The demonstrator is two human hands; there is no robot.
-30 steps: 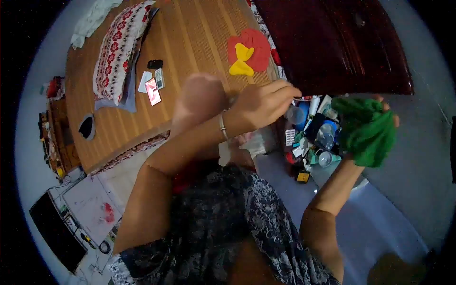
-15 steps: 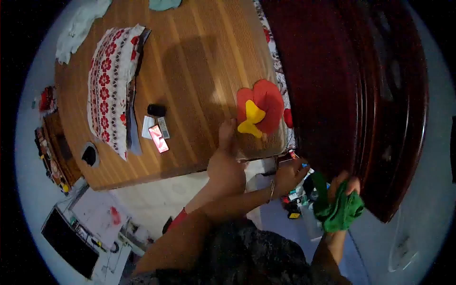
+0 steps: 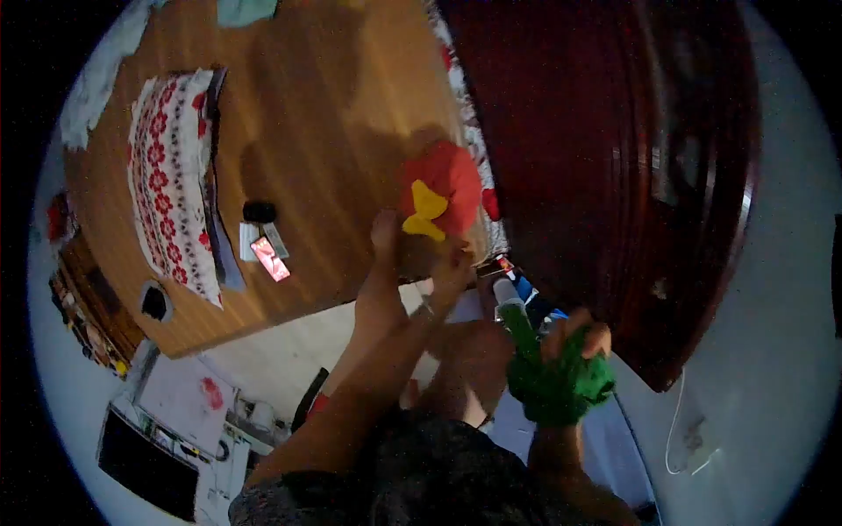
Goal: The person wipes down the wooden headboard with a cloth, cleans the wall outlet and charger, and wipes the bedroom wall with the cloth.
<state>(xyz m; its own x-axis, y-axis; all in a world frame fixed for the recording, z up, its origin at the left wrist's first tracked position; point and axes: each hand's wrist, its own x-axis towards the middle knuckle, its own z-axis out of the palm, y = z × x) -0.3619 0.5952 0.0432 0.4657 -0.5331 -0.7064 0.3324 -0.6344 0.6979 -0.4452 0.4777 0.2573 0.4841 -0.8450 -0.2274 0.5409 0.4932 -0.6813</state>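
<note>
My right hand (image 3: pixel 574 337) is closed on a bunched green cloth (image 3: pixel 561 386), with one strip of it hanging towards the bed. At the bed's near corner, my left hand (image 3: pixel 452 267) is just below a red, rounded soft piece (image 3: pixel 456 180). Two yellow shapes (image 3: pixel 428 200) lie on the red piece. The left fingers are dark and blurred, so I cannot make out whether they hold anything. A bracelet shows on the left wrist.
The brown striped bed (image 3: pixel 324 193) carries a floral pillow (image 3: pixel 167 193), a lit phone (image 3: pixel 270 259) and a small black item (image 3: pixel 259 211). The dark wooden headboard (image 3: pixel 561 158) rises on the right. Bottles and small items (image 3: pixel 526 294) stand beside the corner. My bare foot (image 3: pixel 383 230) rests on the bed.
My left hand has moved up and left, from the clutter of small items to beside the red piece. The green cloth has shifted left with my right hand. The view has also shifted.
</note>
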